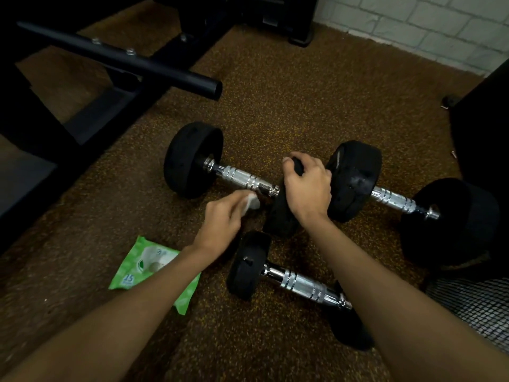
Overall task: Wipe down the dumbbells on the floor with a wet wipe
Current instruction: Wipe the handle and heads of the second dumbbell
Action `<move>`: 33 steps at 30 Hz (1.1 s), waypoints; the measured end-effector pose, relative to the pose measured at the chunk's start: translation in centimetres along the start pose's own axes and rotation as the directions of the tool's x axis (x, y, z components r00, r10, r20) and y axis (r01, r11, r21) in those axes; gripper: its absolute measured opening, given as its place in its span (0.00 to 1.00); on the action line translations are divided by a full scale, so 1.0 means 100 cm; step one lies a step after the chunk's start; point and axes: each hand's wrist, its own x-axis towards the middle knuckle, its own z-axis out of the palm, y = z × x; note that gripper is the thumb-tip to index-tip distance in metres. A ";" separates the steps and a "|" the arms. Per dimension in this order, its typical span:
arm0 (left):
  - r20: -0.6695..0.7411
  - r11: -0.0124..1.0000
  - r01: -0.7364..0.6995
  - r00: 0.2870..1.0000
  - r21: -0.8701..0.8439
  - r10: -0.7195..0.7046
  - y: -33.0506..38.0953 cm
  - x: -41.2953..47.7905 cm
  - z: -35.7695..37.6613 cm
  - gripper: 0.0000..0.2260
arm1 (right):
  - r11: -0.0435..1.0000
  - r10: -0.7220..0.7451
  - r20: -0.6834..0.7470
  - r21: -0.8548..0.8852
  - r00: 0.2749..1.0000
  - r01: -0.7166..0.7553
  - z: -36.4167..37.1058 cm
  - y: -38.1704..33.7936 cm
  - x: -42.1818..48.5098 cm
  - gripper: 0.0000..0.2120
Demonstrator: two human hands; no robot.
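Three black-ended dumbbells with chrome handles lie on the floor: the left dumbbell (237,177) at centre frame, the right dumbbell (391,198) beside it, the near dumbbell (297,283) lower centre. My crumpled white wipe (252,202) touches the left one's handle.

Both bare arms reached forward and down from the bottom edge, forearms converging toward the middle. The left hand (221,217) was curled palm down, its fingertips pinched on a wipe (252,202). The right hand (307,186), just beside and slightly ahead of it, arched with fingers bent over a dumbbell (281,210) head, wrist flexed downward.
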 end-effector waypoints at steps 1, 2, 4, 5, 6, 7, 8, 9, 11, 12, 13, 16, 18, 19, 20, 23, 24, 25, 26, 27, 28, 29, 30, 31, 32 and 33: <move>-0.055 0.985 0.173 0.983 -0.030 -0.174 -0.001 0.000 0.004 0.09 | 1.000 0.000 -0.003 0.001 1.000 0.000 0.000 0.000 0.000 0.18; -0.081 0.922 0.371 0.921 -0.112 -0.381 -0.003 0.002 0.009 0.09 | 1.000 0.001 -0.006 0.004 1.000 -0.001 0.000 0.000 0.000 0.18; 0.029 0.551 0.704 0.628 -0.448 -0.778 -0.007 0.014 0.016 0.09 | 1.000 0.001 -0.011 0.006 1.000 -0.001 0.000 0.000 -0.001 0.18; 0.160 0.320 0.737 0.499 -0.595 -0.852 -0.005 0.021 0.018 0.09 | 1.000 0.001 -0.012 0.006 1.000 -0.001 0.000 0.000 -0.001 0.18; 0.288 0.125 0.709 0.433 -0.694 -0.854 0.000 0.028 0.020 0.09 | 1.000 0.002 -0.013 0.008 1.000 -0.002 0.001 0.000 -0.001 0.18; 0.382 -0.010 0.672 0.409 -0.741 -0.828 0.006 0.035 0.021 0.09 | 1.000 0.003 -0.017 0.011 1.000 -0.003 0.001 0.000 -0.001 0.18; 0.446 -0.104 0.638 0.404 -0.763 -0.799 0.015 0.040 0.023 0.11 | 1.000 0.002 -0.021 0.012 1.000 -0.002 0.002 0.000 -0.001 0.18; 0.475 -0.155 0.614 0.401 -0.774 -0.783 0.024 0.045 0.025 0.13 | 1.000 0.001 -0.026 0.011 1.000 -0.001 0.001 0.000 -0.001 0.18; 0.488 -0.190 0.580 0.417 -0.792 -0.767 0.033 0.051 0.029 0.15 | 1.000 -0.002 -0.033 0.009 0.999 0.003 0.002 -0.001 -0.001 0.18; 0.494 -0.198 0.571 0.427 -0.797 -0.758 0.034 0.053 0.031 0.15 | 1.000 -0.003 -0.034 0.007 0.999 0.003 0.002 -0.001 -0.002 0.18; 0.496 -0.204 0.563 0.434 -0.801 -0.752 0.032 0.053 0.031 0.16 | 1.000 -0.004 -0.037 0.005 0.999 0.004 0.002 -0.001 -0.001 0.18; 0.536 -0.232 0.564 0.463 -0.792 -0.706 0.028 0.049 0.032 0.16 | 1.000 -0.012 -0.039 -0.008 0.999 0.012 0.002 -0.001 -0.001 0.19; 0.598 -0.242 0.611 0.484 -0.754 -0.639 0.026 0.045 0.027 0.15 | 1.000 -0.025 -0.039 -0.015 0.999 0.024 0.003 0.000 -0.002 0.19; 0.613 -0.213 0.647 0.491 -0.733 -0.619 0.025 0.043 0.022 0.14 | 0.999 -0.031 -0.038 -0.017 0.999 0.030 0.003 0.000 -0.004 0.19; 0.623 -0.170 0.684 0.496 -0.710 -0.605 0.022 0.041 0.017 0.13 | 0.999 -0.035 -0.038 -0.016 0.999 0.035 0.003 0.000 -0.005 0.19; 0.638 -0.044 0.768 0.497 -0.639 -0.589 0.016 0.035 0.007 0.14 | 0.998 -0.053 -0.050 -0.023 0.997 0.052 0.004 0.001 -0.010 0.19; 0.640 -0.034 0.775 0.495 -0.631 -0.588 0.017 0.035 0.008 0.14 | 0.998 -0.059 -0.053 -0.029 0.997 0.057 0.003 0.002 -0.011 0.19; 0.638 -0.031 0.777 0.492 -0.628 -0.592 0.017 0.035 0.008 0.14 | 0.998 -0.064 -0.053 -0.031 0.997 0.062 0.004 0.002 -0.012 0.19; 0.638 -0.034 0.777 0.490 -0.629 -0.594 0.018 0.036 0.009 0.15 | 0.997 -0.067 -0.052 -0.030 0.996 0.065 0.004 0.002 -0.012 0.19; 0.636 -0.040 0.773 0.490 -0.633 -0.596 0.018 0.037 0.011 0.15 | 0.997 -0.068 -0.050 -0.031 0.996 0.067 0.004 0.002 -0.011 0.19; 0.634 -0.039 0.772 0.491 -0.635 -0.598 0.019 0.038 0.012 0.15 | 0.997 -0.069 -0.050 -0.032 0.996 0.068 0.004 0.002 -0.011 0.19; 0.628 -0.030 0.771 0.494 -0.636 -0.602 0.020 0.039 0.014 0.15 | 0.997 -0.072 -0.048 -0.032 0.996 0.070 0.004 0.002 -0.012 0.19; 0.619 -0.016 0.770 0.501 -0.638 -0.604 0.021 0.041 0.015 0.15 | 0.997 -0.075 -0.047 -0.032 0.996 0.074 0.004 0.003 -0.013 0.18; 0.609 -0.004 0.765 0.510 -0.644 -0.608 0.024 0.041 0.017 0.16 | 0.996 -0.080 -0.046 -0.035 0.996 0.079 0.003 0.003 -0.013 0.18; 0.599 0.001 0.756 0.519 -0.654 -0.610 0.026 0.042 0.019 0.16 | 0.996 -0.084 -0.045 -0.039 0.995 0.082 0.003 0.003 -0.014 0.18; 0.593 0.003 0.750 0.527 -0.662 -0.609 0.028 0.042 0.020 0.16 | 0.995 -0.087 -0.043 -0.043 0.995 0.085 0.003 0.003 -0.014 0.18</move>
